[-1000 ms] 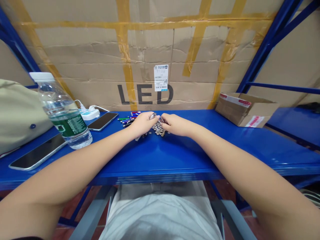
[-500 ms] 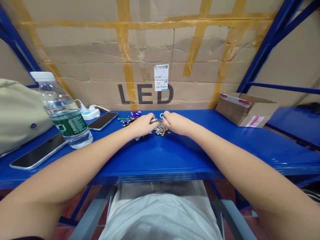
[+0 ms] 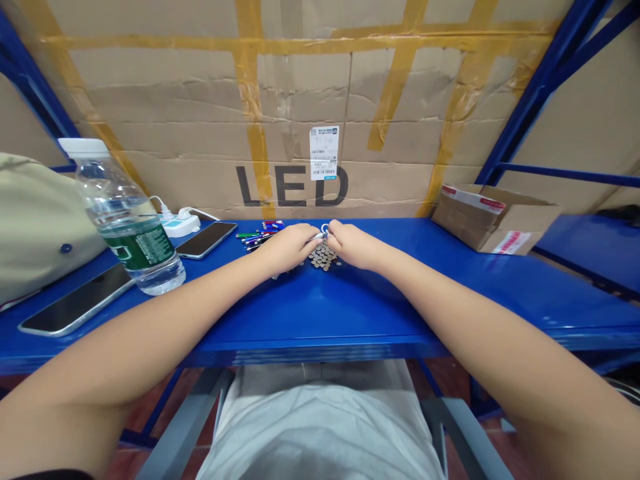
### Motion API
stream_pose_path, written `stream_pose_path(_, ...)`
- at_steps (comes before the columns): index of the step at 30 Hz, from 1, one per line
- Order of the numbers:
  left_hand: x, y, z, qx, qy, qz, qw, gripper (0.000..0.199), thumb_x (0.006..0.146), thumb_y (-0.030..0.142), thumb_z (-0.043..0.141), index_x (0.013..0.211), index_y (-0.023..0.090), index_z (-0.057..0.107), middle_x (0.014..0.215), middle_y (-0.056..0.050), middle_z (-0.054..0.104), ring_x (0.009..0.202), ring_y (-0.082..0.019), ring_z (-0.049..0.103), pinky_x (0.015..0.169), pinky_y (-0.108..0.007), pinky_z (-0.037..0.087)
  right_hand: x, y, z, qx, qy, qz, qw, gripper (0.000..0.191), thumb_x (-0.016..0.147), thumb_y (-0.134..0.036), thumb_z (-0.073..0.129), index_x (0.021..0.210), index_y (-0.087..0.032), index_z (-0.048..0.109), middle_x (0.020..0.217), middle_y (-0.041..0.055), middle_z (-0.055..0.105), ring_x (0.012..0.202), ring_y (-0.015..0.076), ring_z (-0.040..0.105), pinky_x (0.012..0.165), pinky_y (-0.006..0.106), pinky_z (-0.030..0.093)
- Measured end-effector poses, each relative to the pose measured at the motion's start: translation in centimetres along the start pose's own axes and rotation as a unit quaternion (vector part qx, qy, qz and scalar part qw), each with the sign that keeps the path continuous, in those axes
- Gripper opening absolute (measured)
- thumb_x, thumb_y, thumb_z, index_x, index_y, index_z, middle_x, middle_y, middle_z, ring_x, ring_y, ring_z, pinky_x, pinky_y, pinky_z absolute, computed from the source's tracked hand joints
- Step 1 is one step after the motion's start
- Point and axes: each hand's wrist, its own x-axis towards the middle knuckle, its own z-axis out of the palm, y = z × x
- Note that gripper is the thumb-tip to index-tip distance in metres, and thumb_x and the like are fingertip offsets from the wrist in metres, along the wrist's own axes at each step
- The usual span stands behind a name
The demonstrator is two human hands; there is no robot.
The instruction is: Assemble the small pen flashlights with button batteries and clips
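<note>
My left hand (image 3: 295,245) is closed on a small silvery object (image 3: 316,237), too small to make out clearly. Close beside it, my right hand (image 3: 350,244) pinches a small white ring (image 3: 325,229). The two items meet or nearly meet between my fingertips. Just under and in front of my hands lies a pile of coins (image 3: 323,257) on the blue table (image 3: 320,313). Several pens (image 3: 256,239) lie behind my left hand, which partly hides them. Something small below my left wrist is mostly covered.
At the left stand a water bottle (image 3: 137,243) and a beige bag (image 3: 43,227), with a phone (image 3: 80,300) beside them. Another phone (image 3: 209,240) lies near a white power strip (image 3: 177,225). An open cardboard box (image 3: 493,220) sits at the right.
My hands have come closer together, and the silvery object in my left hand now reaches the ring in my right hand.
</note>
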Motion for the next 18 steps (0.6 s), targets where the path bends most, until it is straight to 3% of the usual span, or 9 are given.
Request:
stream_pose_path(4, 0.0, 0.1, 0.0, -0.002, 0.023, -0.021, 0.999, 0.029, 0.097, 0.029, 0.039, 0.084, 0.016, 0.062, 0.086, -0.008, 0.067, 0.082, -0.020, 0.060, 0.076, -0.031, 0.043, -0.2, -0.4, -0.2, -0.001, -0.021, 0.001, 1.000, 0.021, 0.095, -0.027, 0.031, 0.094, -0.016, 0.049, 0.095, 0.0150, 0.067, 0.075, 0.0209, 0.057, 0.065, 0.029, 0.036)
stream_pose_path(8, -0.1, -0.3, -0.1, -0.020, 0.032, -0.057, 0.998, 0.021, 0.093, 0.029, 0.046, 0.103, 0.018, 0.061, 0.096, -0.008, 0.070, 0.087, -0.021, 0.063, 0.075, -0.030, 0.045, 0.0, -0.2, -0.5, 0.019, -0.046, 0.003, 0.999, 0.020, 0.096, -0.028, 0.033, 0.093, -0.016, 0.050, 0.096, 0.0142, 0.066, 0.076, 0.0197, 0.058, 0.066, 0.028, 0.038)
stream_pose_path(11, 0.7, -1.7, -0.3, -0.010, 0.013, -0.090, 0.996, 0.027, 0.092, 0.035, 0.049, 0.109, 0.018, 0.059, 0.093, -0.008, 0.071, 0.084, -0.021, 0.064, 0.072, -0.029, 0.045, 0.3, 1.0, -0.7, 0.030, -0.011, 0.017, 0.999, 0.020, 0.096, -0.028, 0.036, 0.094, -0.017, 0.052, 0.096, 0.0127, 0.067, 0.080, 0.0204, 0.060, 0.066, 0.028, 0.039)
stream_pose_path(15, 4.3, -4.8, -0.3, 0.032, -0.032, -0.105, 0.993, 0.026, 0.090, 0.036, 0.050, 0.100, 0.017, 0.065, 0.099, -0.008, 0.072, 0.090, -0.022, 0.065, 0.076, -0.029, 0.046, 0.9, 3.7, -1.2, 0.067, 0.076, 0.056, 0.993, 0.016, 0.091, -0.019, 0.044, 0.101, -0.016, 0.056, 0.104, 0.0121, 0.069, 0.095, 0.0226, 0.062, 0.078, 0.029, 0.043)
stream_pose_path(18, 7.9, -6.7, 0.7, 0.092, -0.069, -0.127, 0.985, 0.027, 0.089, 0.035, 0.051, 0.097, 0.016, 0.069, 0.105, -0.010, 0.071, 0.097, -0.024, 0.064, 0.080, -0.029, 0.046, 1.1, 5.5, -1.4, 0.073, 0.097, 0.076, 0.990, 0.018, 0.090, -0.018, 0.047, 0.103, -0.014, 0.059, 0.110, 0.0133, 0.068, 0.103, 0.0248, 0.062, 0.086, 0.032, 0.044)
